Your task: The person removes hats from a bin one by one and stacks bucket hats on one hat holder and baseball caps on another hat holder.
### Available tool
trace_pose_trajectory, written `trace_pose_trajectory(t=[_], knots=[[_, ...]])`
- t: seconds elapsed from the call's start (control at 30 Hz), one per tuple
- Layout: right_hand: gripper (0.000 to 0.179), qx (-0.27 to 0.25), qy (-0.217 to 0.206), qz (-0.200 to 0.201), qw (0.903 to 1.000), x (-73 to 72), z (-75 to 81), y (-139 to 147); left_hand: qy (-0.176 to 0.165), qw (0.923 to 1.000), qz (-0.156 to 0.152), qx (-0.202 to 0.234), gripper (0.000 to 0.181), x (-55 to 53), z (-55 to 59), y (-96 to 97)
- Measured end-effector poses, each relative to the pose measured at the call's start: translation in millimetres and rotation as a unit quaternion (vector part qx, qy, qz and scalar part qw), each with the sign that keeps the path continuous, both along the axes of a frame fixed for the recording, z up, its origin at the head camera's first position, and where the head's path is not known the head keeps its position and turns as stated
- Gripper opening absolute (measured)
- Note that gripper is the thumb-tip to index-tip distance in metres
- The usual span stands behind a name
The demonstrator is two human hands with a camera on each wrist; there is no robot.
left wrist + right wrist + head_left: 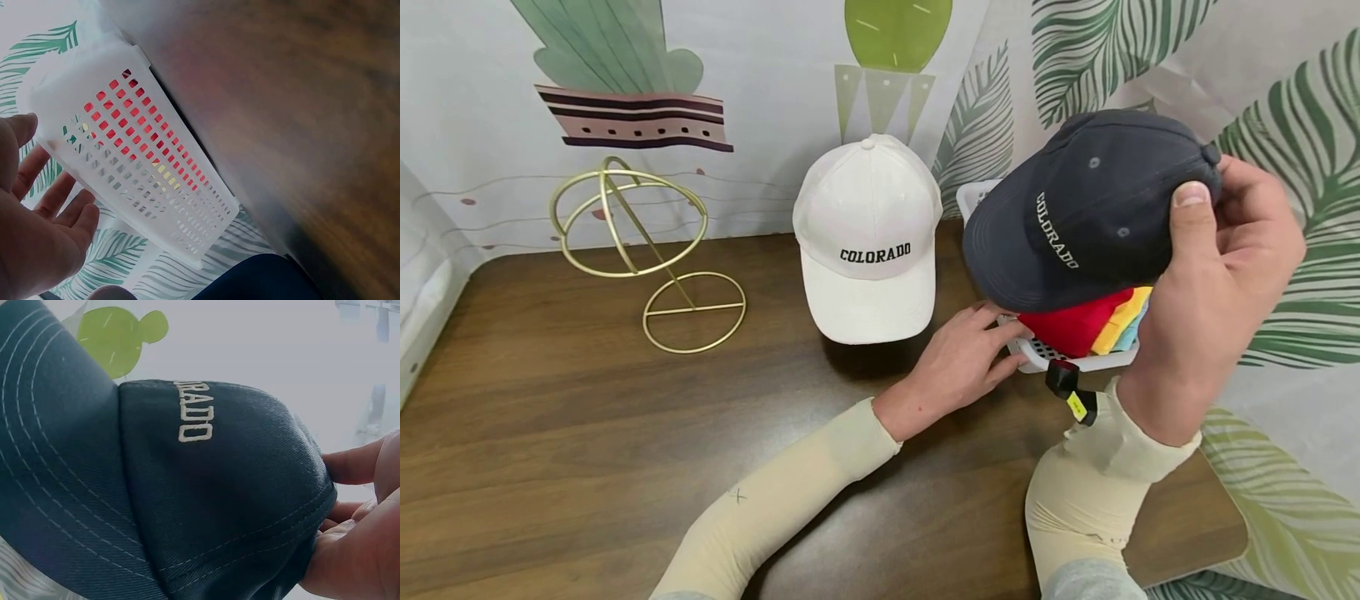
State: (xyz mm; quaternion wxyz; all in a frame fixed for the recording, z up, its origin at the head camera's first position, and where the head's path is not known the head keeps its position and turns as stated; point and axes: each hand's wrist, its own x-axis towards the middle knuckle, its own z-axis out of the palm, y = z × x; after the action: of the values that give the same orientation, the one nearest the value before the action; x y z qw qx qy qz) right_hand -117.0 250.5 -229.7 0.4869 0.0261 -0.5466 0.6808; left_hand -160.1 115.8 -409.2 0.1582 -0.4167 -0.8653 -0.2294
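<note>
My right hand (1232, 250) pinches a dark navy baseball cap (1097, 208) at the back of its crown, thumb on the near side. The cap hangs tilted over a white plastic basket (1075, 360), its brim to the left and white COLORADO lettering in front. In the right wrist view the navy cap (231, 456) fills the middle, fingers at its edge. My left hand (958, 358) reaches to the basket's left corner, its loosely extended fingers at the rim. Red (1075, 325), yellow (1118, 321) and light blue (1131, 333) fabric items lie in the basket.
A white COLORADO cap (868, 242) sits left of the basket, raised off the brown table (587, 467). Farther left stands a gold wire stand (694, 308) with a bare ring top. A printed cloth (760, 100) hangs behind the table.
</note>
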Motion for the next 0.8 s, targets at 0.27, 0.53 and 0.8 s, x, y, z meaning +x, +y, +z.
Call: trace_pose_trajectory(t=[0.27,0.53,0.8], knots=[[0.019,0.006,0.022,0.018,0.9996,6.9,1.5,-6,0.003,0.9999,0.003,-0.014,0.034,-0.6,-0.1,-0.7],[0.015,0.03,0.046,0.027,0.9981,11.6,0.3,-7,0.009,0.9995,-0.018,0.025,0.034,-1.6,-1.7,-3.3],[0.018,0.033,0.06,0.027,0.9973,17.8,-0.4,-9,0.007,0.9987,-0.046,0.02,0.028,1.3,3.8,-12.2]])
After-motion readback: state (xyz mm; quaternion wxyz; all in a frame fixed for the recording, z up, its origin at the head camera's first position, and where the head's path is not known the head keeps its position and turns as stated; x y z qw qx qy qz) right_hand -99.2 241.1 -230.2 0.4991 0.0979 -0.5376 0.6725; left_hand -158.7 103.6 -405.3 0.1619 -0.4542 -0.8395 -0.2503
